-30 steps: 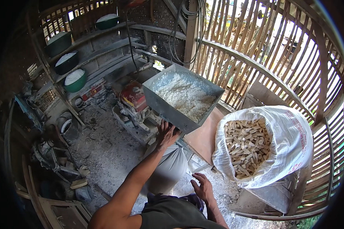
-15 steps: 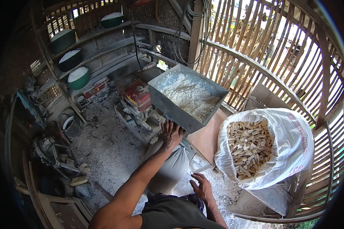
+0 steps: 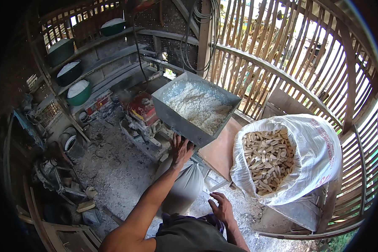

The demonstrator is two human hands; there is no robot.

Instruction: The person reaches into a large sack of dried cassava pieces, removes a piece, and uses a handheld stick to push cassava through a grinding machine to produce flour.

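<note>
Hopper (image 3: 185, 122): a square grey sheet-metal funnel, mounted at a tilt above a red engine-driven machine (image 3: 143, 110), roughly centre of the hut; its inner walls are dusted white, and it holds a heap of white grated pulp (image 3: 199, 108) banked toward the far and right sides; the near wall is bare metal with a straight, thin lower edge. Left hand (image 3: 180, 149): arm extended, fingers spread and laid flat against the underside of that near wall, touching it, not clamped on anything. Right hand (image 3: 221, 207): held low near the person's lap, fingers loosely parted, empty, touching nothing that can be made out. Judgement on the contact in hand: a flat palm is the sound way to steady or nudge thin sheet metal; fingers are best kept on the outer face and clear of the edge and of whatever turns below the outlet, which is hidden from view. A grey cloth sack (image 3: 185, 185) hangs just under the hopper, beside the left forearm. To the right, standing apart, an open white woven sack (image 3: 319, 151) is full of pale peeled root pieces (image 3: 266, 161); a reddish board (image 3: 220, 149) lies between it and the hopper. Green basins (image 3: 79, 92) heaped with white material sit on shelves at the far left; the floor (image 3: 113, 168) is powdered grey-white.
</note>
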